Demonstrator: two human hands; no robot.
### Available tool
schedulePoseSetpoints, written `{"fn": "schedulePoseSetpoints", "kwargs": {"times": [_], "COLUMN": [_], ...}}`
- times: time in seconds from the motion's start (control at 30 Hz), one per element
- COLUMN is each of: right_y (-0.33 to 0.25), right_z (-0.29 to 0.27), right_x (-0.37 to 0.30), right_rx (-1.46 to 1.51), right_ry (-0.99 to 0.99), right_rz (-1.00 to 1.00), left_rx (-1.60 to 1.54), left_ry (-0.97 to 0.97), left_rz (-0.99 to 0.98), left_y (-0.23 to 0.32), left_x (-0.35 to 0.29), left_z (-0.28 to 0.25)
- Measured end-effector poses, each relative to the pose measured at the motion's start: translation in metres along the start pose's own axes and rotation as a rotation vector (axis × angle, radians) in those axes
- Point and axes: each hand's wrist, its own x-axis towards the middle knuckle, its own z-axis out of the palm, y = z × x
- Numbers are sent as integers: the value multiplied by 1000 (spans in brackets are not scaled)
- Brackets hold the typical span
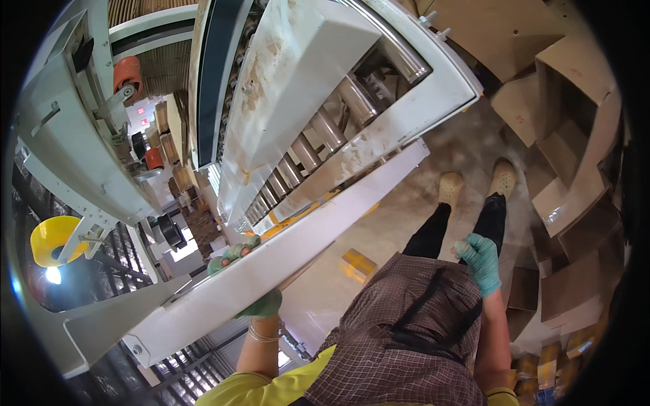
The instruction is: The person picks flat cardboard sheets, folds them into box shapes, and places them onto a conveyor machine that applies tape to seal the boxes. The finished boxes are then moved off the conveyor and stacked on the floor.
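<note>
In the head view, your left hand (264, 304), in a green glove, is wrapped around the long white rail (291, 247), fingers curling over its top edge, and that rail slants up to the right right alongside the metal rollers (330, 131). Over on your other side, your right hand (481, 262) hangs near your dark trouser leg, fingers curled in, and I can't tell whether it holds anything small, while a small taped box (358, 265) sits on the floor between the rail and your apron (413, 318).
</note>
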Motion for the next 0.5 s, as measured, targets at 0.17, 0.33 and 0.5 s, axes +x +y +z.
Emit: {"fn": "schedulePoseSetpoints", "kwargs": {"times": [0.17, 0.33, 0.5], "right_y": [-116, -210, -235], "right_z": [35, 75, 127], "right_x": [12, 26, 46], "right_rx": [-233, -228, -174], "right_ry": [-244, -426, -491], "right_rz": [-263, -490, -646], "left_rx": [-26, 115, 186], "left_ry": [43, 55, 75], "left_rz": [-15, -26, -50], "left_y": [-6, -3, -15], "left_x": [3, 2, -8], "left_z": [13, 21, 19]}}
